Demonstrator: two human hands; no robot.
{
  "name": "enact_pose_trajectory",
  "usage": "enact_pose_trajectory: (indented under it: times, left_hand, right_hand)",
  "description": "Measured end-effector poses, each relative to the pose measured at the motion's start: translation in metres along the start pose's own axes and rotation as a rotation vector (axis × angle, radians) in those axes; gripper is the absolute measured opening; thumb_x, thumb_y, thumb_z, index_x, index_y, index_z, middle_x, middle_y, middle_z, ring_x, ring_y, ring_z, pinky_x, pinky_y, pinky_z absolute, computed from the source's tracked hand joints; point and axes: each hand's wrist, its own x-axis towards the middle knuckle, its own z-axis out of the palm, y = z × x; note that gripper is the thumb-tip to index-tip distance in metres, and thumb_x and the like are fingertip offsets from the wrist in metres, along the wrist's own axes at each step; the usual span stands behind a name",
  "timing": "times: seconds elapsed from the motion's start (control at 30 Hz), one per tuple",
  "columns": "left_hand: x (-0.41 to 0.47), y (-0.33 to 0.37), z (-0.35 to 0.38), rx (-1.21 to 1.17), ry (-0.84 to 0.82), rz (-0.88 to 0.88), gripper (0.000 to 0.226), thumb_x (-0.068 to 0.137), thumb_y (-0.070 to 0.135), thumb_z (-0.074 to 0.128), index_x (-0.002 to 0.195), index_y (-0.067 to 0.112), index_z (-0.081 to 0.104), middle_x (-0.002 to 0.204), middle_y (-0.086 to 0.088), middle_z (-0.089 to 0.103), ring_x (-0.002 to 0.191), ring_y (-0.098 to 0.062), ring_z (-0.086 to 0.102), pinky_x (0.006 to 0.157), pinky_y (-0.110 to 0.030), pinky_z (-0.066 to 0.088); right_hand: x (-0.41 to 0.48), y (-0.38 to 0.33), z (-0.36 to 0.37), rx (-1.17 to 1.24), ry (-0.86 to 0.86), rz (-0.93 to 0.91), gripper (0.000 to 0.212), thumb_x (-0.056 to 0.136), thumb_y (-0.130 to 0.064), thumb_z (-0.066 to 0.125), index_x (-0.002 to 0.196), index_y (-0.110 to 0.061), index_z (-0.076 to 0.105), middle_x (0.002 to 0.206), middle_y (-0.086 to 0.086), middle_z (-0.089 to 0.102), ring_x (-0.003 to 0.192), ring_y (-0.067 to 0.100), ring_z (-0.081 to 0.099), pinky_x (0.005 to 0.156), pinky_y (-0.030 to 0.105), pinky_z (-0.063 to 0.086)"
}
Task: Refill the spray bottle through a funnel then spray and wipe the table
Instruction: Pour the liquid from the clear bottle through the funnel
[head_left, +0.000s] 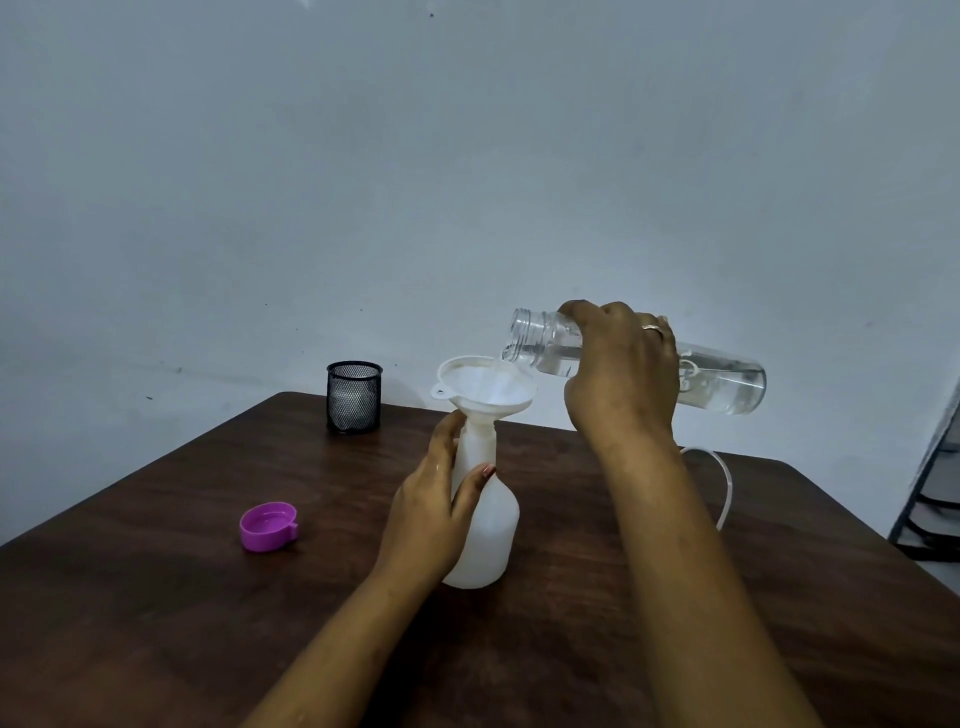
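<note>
two hands busy, i see. which step is this? — visitor

refill, the pouring part. spray bottle stands on the table near its middle, head off, white funnel seated in its neck. spraying and wiping not yet begun, by my reckoning. — me

and the hands? — visitor

left hand wraps the spray bottle's shoulder and neck, thumb on the near side, fingers up toward the funnel's stem: steadying. right hand grips the clear water bottle from above, round its upper half. it is tipped almost level, open mouth just over the funnel's right rim. forearm raised, wrist bent down, ring on one finger. — me

is water running? — visitor

cannot tell. water lies along the low side and reaches the lip; no plain stream seen. level inside the spray bottle is hidden by its milky wall. — me

next move? — visitor

my guess: tilt further, slowly, mouth kept inside the rim so the funnel neither floods nor tips, left hand firm. then funnel out, head back on. clear tube curls behind my right arm, maybe part of that head. purple cap lies well left, black mesh cup at the far edge. — me
</note>
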Motion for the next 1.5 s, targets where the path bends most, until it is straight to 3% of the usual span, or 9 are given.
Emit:
enact_pose_trajectory:
  times: [0.53, 1.5]
  left_hand:
    - [0.0004, -0.0031, 0.0011, 0.016, -0.001, 0.003, 0.058, 0.091, 0.043, 0.046, 0.143, 0.031, 0.024, 0.141, 0.003, 0.047, 0.128, -0.015, 0.046, 0.098, -0.027, 0.039]
    - [-0.0005, -0.0021, 0.0004, 0.012, 0.002, 0.001, 0.056, 0.092, 0.040, 0.048, 0.142, 0.031, 0.026, 0.138, 0.004, 0.050, 0.125, -0.013, 0.048, 0.092, -0.021, 0.037]
  right_hand:
    - [-0.0007, -0.0009, 0.0006, -0.002, 0.001, -0.007, 0.060, 0.080, 0.007, 0.053, 0.130, -0.025, 0.053, 0.119, 0.006, 0.059, 0.119, 0.030, 0.049, 0.118, 0.037, 0.017]
    - [0.0001, -0.0007, -0.0008, -0.024, 0.010, -0.009, 0.060, 0.080, 0.007, 0.052, 0.131, -0.026, 0.052, 0.121, 0.007, 0.058, 0.122, 0.031, 0.047, 0.119, 0.037, 0.012]
